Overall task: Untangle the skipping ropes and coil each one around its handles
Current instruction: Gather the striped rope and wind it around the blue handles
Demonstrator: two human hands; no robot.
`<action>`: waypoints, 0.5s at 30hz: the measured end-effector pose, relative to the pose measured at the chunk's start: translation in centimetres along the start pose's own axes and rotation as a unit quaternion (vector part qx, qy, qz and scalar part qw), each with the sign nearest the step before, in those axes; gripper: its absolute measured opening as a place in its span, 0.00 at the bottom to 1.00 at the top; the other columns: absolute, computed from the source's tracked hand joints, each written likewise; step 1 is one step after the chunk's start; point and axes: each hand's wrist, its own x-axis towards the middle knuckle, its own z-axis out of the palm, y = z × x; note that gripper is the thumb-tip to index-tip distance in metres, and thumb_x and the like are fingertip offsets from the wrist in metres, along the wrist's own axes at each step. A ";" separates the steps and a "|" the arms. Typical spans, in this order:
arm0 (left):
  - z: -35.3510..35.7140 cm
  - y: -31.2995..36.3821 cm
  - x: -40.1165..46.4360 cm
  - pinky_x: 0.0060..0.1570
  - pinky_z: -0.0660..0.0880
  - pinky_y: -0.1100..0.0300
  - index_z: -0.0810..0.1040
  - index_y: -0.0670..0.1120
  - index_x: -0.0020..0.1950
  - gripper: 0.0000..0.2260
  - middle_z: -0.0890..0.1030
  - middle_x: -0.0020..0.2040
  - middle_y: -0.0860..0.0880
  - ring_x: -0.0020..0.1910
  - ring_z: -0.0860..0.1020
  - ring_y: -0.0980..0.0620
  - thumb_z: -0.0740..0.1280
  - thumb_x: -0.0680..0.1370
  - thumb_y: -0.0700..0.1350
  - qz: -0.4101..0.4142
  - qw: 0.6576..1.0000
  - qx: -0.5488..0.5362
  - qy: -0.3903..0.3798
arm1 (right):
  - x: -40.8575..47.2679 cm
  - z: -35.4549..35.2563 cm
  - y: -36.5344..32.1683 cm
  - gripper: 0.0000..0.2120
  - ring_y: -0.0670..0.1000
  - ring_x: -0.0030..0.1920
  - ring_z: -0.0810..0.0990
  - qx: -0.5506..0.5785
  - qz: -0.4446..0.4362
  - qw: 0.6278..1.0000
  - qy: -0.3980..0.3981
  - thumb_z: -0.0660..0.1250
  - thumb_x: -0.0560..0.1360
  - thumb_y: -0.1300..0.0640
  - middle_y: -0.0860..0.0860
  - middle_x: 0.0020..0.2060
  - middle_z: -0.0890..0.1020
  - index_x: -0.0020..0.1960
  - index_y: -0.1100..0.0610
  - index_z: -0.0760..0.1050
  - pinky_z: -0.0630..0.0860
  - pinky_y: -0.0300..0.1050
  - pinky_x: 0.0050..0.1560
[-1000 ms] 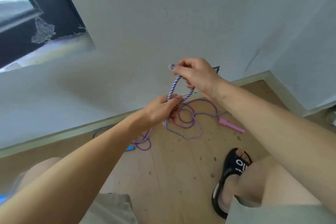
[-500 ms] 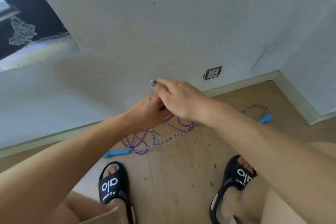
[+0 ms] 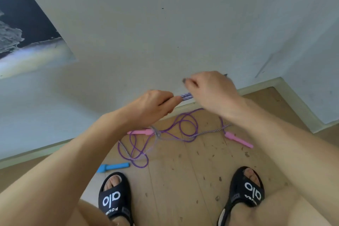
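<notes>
My left hand [image 3: 154, 105] and my right hand [image 3: 211, 91] are raised in front of the wall, and both grip a short doubled stretch of the purple-and-white striped rope [image 3: 186, 96] between them. That rope hangs down to the floor. There it tangles with a plain purple rope [image 3: 185, 124]. Two pink handles lie on the floor, one [image 3: 141, 132] under my left wrist, the other [image 3: 238, 139] at the right. A blue handle [image 3: 113, 167] lies near my left foot.
My feet in black sandals [image 3: 113, 196] [image 3: 245, 189] stand on the wooden floor [image 3: 183, 180] just in front of the ropes. A white wall with a pale skirting board [image 3: 260, 86] runs behind them and turns a corner at the right.
My hands have drawn apart, showing the striped rope stretched between them. The view has shifted, and both pink handles are now in sight on the floor.
</notes>
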 end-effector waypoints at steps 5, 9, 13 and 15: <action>-1.0 -2.5 -1.3 0.30 0.63 0.64 0.67 0.47 0.34 0.20 0.67 0.27 0.55 0.27 0.65 0.56 0.57 0.83 0.54 -0.026 1.000 0.001 0.003 | 1.0 -1.3 5.5 0.18 0.60 0.41 0.80 -0.119 0.113 0.986 -0.028 0.52 0.83 0.51 0.56 0.37 0.80 0.41 0.58 0.73 0.74 0.48 0.41; -0.4 -0.7 -1.4 0.30 0.62 0.64 0.67 0.48 0.34 0.18 0.68 0.28 0.55 0.28 0.64 0.56 0.58 0.83 0.51 0.008 0.999 -0.029 0.028 | -0.6 1.1 -1.1 0.17 0.57 0.61 0.78 0.225 0.083 0.968 -0.075 0.52 0.84 0.49 0.53 0.61 0.81 0.69 0.52 0.70 0.72 0.44 0.56; -0.2 0.5 -1.5 0.28 0.62 0.66 0.69 0.46 0.33 0.17 0.69 0.27 0.55 0.27 0.63 0.56 0.59 0.82 0.46 0.012 0.997 -0.064 0.031 | -1.3 1.8 -4.6 0.19 0.53 0.37 0.79 0.307 0.013 0.950 -0.065 0.55 0.83 0.45 0.51 0.35 0.79 0.47 0.59 0.74 0.71 0.48 0.39; -0.3 0.1 -1.7 0.27 0.61 0.65 0.67 0.42 0.32 0.20 0.67 0.26 0.51 0.26 0.61 0.55 0.61 0.82 0.50 0.002 0.999 -0.045 0.016 | -1.2 1.7 -3.8 0.20 0.52 0.32 0.73 0.177 -0.064 0.982 -0.032 0.57 0.82 0.45 0.50 0.28 0.74 0.40 0.58 0.71 0.66 0.49 0.34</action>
